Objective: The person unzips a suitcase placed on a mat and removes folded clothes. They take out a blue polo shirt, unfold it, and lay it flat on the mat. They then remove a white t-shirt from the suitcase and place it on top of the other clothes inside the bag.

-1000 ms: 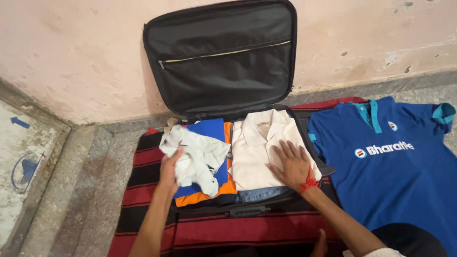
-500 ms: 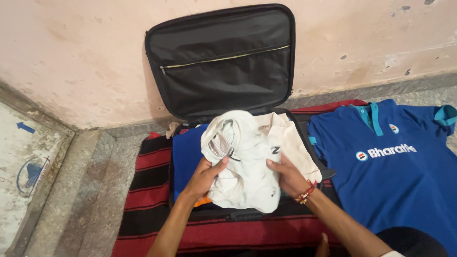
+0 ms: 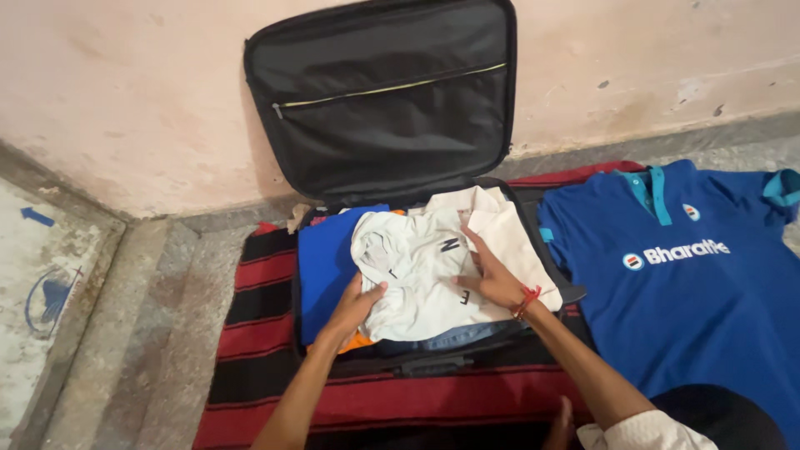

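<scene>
I have lowered the white garment [image 3: 421, 271] from mid-air into the open suitcase [image 3: 383, 100]; my left hand [image 3: 354, 307] grips its edge, my right hand [image 3: 492, 279] presses flat; a blue folded shirt [image 3: 323, 262] lies beside, a blue polo [image 3: 692, 275] right.

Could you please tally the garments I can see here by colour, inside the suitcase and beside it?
White or cream: 2, the white garment and the cream shirt
Blue: 2, the folded blue garment and the blue polo
Orange: 1
Denim: 1
Total: 6
</scene>
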